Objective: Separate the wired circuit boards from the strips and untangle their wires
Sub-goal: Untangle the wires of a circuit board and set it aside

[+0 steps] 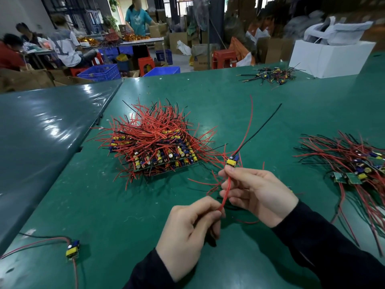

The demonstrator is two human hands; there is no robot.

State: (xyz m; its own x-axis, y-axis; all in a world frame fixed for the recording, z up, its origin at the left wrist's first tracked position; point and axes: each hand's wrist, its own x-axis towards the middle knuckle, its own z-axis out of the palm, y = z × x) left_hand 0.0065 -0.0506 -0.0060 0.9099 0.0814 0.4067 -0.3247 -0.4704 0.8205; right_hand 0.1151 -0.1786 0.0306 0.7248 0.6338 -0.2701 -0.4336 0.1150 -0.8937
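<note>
The lower end of the red wire (226, 195) is hidden inside the left hand (189, 232), and the underside of the small board (232, 161) is covered by the right fingertips (224, 173). The stacked strips in the central pile (155, 142) are largely buried under red and black wires, so the boards there cannot be counted; the right pile (352, 161) is cut off by the frame edge, and a far pile (269, 75) near a white box (331, 57) is too small to make out. Two hands are seen, both in dark sleeves. One board is held, and one single board (73, 250) lies apart on the green table (104, 205) at lower left, its wires running out of frame. The held board is raised above the table, between the central and right piles, at the tip of the right hand (256, 195), whose grip is narrow and pinched on the board and wire just below it. From the board, one red wire and one black wire (262, 126) rise up and to the right, free of the piles. The red wire hangs down from the right grip to the left grip, which is closed narrowly about it by thumb and curled fingers, below and to the left of the board.
</note>
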